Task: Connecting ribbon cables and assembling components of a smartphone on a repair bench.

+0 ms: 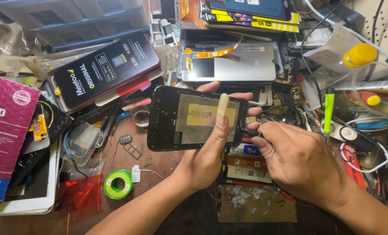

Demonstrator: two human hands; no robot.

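Left hand [207,152] wrapped round the phone [168,117] from below, fingers curled over the far edge, thumb [222,109] laid flat across the opened back: a firm, closed hold. Right hand [294,161] drawn in to the phone's right end, fingertips [255,127] closed almost to a pinch at a small gold tab [249,119] there. Hard to tell whether the tab is truly clamped or only touched.

Held up above the wooden bench [159,161], near the middle of the view, level and lying crosswise, back side up. Seemingly mid-way through fine work at that right end, with the body steadied and the small part being handled. Calls, by the look of it, for a steady left grip and a very light, exact touch from the right fingertips, since the tab looks thin and easy to bend.

Black frame with rounded corners, back cover off, a grey metal plate inside with a yellowish patch at its centre; partly hidden by the thumb.

Around it, plenty of clutter: a screen panel [233,61] with an orange ribbon just beyond, a black flat box [104,69] to the left, a pink box [7,130] at the far left, a green roll of tape [118,184] near the left forearm, a small card tray [133,151] beside it, a green-handled screwdriver [328,109] to the right among cables
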